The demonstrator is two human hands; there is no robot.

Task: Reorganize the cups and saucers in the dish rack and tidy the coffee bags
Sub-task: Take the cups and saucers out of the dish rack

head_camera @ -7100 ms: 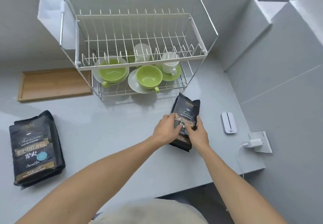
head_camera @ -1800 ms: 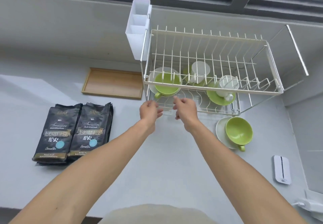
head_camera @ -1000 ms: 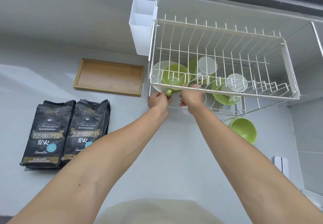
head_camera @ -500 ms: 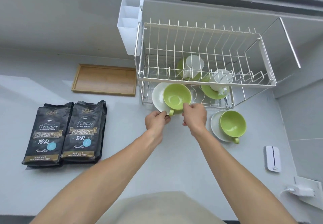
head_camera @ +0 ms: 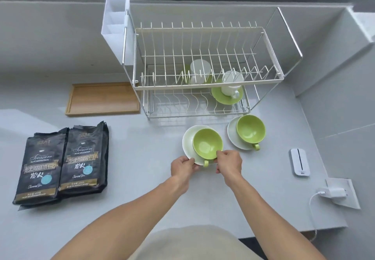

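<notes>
step: setting green ceramic cup (head_camera: 207,146) on white round saucer (head_camera: 187,145) down near counter (head_camera: 142,158) front edge
grip: left hand (head_camera: 182,168) pinching saucer rim; right hand (head_camera: 229,163) pinching cup rim
next: letting go level, then reaching for white wire dish rack (head_camera: 203,85)

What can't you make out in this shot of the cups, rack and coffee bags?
- Head view: rear white cup on the metal dish rack lower shelf, mostly screened by upper-tier wires.
- Small print on the black coffee bags: too small.
- Left hand fingers under the white saucer: hidden.
</notes>
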